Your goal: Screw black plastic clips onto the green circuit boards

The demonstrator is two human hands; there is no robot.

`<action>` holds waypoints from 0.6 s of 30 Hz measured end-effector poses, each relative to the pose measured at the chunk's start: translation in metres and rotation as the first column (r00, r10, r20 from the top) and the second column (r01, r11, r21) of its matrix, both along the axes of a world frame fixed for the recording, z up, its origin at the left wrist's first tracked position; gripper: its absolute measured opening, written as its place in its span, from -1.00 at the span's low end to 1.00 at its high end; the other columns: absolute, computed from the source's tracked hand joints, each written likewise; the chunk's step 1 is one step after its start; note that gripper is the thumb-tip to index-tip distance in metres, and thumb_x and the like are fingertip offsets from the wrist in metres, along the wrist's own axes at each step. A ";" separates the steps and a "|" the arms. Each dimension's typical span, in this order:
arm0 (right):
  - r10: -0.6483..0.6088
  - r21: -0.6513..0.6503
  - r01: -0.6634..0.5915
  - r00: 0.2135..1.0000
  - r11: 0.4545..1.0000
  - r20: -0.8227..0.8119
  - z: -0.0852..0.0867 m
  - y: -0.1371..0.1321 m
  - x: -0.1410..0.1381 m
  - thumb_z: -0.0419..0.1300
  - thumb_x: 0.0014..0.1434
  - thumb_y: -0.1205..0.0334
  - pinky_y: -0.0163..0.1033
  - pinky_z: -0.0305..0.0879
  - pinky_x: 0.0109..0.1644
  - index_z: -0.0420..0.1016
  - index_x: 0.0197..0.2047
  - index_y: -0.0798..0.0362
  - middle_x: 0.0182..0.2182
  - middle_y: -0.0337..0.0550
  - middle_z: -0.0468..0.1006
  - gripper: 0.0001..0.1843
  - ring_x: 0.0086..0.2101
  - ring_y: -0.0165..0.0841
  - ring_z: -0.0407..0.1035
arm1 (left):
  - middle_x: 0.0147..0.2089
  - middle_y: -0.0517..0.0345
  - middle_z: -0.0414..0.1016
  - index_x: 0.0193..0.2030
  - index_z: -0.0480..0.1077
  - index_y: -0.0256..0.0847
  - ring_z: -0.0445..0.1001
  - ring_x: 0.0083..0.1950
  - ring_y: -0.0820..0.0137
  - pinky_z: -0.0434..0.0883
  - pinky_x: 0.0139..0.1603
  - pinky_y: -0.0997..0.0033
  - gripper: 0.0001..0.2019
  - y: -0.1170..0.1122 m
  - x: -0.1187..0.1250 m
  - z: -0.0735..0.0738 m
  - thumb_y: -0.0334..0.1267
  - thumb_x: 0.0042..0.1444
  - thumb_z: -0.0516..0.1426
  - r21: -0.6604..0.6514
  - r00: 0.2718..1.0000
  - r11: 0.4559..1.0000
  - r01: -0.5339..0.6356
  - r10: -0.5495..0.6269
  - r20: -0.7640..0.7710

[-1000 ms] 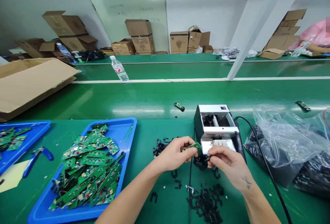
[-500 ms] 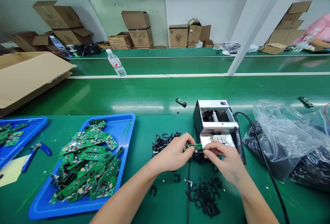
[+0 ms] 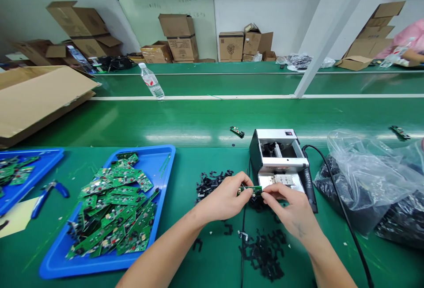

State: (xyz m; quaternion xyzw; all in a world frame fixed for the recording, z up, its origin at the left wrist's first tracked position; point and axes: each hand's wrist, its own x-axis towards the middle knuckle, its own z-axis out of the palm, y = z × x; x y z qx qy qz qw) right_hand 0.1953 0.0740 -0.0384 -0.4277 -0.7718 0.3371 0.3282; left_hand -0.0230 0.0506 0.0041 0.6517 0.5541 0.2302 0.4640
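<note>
A small green circuit board [image 3: 254, 189] is held level between my two hands, just in front of a silver-and-black bench machine [image 3: 281, 162]. My left hand [image 3: 228, 196] pinches its left end between thumb and fingers. At the right end, the thumb and fingertips of my right hand [image 3: 287, 204] close on the edge; whether a small part is also between them is hidden. Loose black plastic clips [image 3: 265, 252] lie on the green bench below my hands, and another heap of black clips [image 3: 212, 183] sits beyond my left hand.
A blue tray [image 3: 167, 164] piled with circuit boards stands left, with blue-handled cutters [image 3: 41, 202] and a second blue tray [image 3: 56, 155] beyond. Bags of black parts [image 3: 351, 186] and a black cable [image 3: 341, 208] are right. Boards [image 3: 237, 132] lie on the green belt.
The boards on the green belt have shifted a little to the right. My hands keep nearly the same hold on the circuit board, and the view has moved slightly.
</note>
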 end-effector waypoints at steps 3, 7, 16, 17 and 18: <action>-0.036 0.058 0.034 0.999 0.998 0.024 0.001 -0.002 -0.002 0.19 0.33 0.16 -0.28 0.53 -0.23 0.54 -0.26 -0.03 -0.40 -0.22 0.66 -0.85 -0.40 -0.32 0.58 | -0.38 0.30 0.33 -0.18 0.31 -0.15 0.23 -0.46 0.47 0.16 -0.42 0.46 -0.83 -0.001 0.001 0.000 -0.15 0.36 -0.02 0.000 0.999 1.000 -0.003 0.003 0.033; -0.097 0.170 0.087 0.994 0.982 0.050 0.000 -0.007 -0.002 0.20 0.33 0.19 -0.31 0.49 -0.28 0.54 -0.27 -0.03 -0.38 -0.23 0.67 -0.87 -0.40 -0.34 0.59 | -0.38 0.26 0.39 -0.18 0.35 -0.17 0.29 -0.42 0.45 0.20 -0.38 0.48 -0.78 -0.001 0.004 -0.001 -0.16 0.40 -0.04 0.058 0.998 0.998 -0.008 0.005 0.058; -0.181 0.464 0.120 0.979 0.878 0.090 -0.008 -0.010 -0.001 0.23 0.33 0.30 -0.31 0.39 -0.22 0.53 -0.18 0.01 -0.35 -0.26 0.65 -0.95 -0.37 -0.40 0.55 | -0.24 0.19 0.51 -0.21 0.45 -0.21 0.40 -0.29 0.43 0.28 -0.29 0.49 -0.85 0.000 0.013 -0.009 -0.32 0.32 0.05 0.220 0.993 0.972 -0.077 0.055 0.108; -0.188 0.490 0.117 0.977 0.864 0.098 -0.008 -0.009 -0.001 0.22 0.33 0.32 -0.30 0.40 -0.16 0.53 -0.18 0.01 -0.31 -0.23 0.65 -0.95 -0.32 -0.39 0.56 | -0.23 0.18 0.52 -0.21 0.45 -0.21 0.42 -0.25 0.42 0.30 -0.25 0.48 -0.86 0.001 0.014 -0.010 -0.35 0.31 0.06 0.248 0.992 0.965 -0.079 0.052 0.115; -0.198 0.515 0.117 0.975 0.849 0.104 -0.008 -0.009 -0.001 0.22 0.33 0.33 -0.28 0.39 -0.11 0.53 -0.18 0.02 -0.28 -0.20 0.65 -0.94 -0.27 -0.36 0.56 | -0.22 0.17 0.52 -0.21 0.46 -0.21 0.44 -0.22 0.40 0.32 -0.20 0.47 -0.86 0.003 0.014 -0.012 -0.37 0.30 0.07 0.285 0.991 0.955 -0.078 0.044 0.122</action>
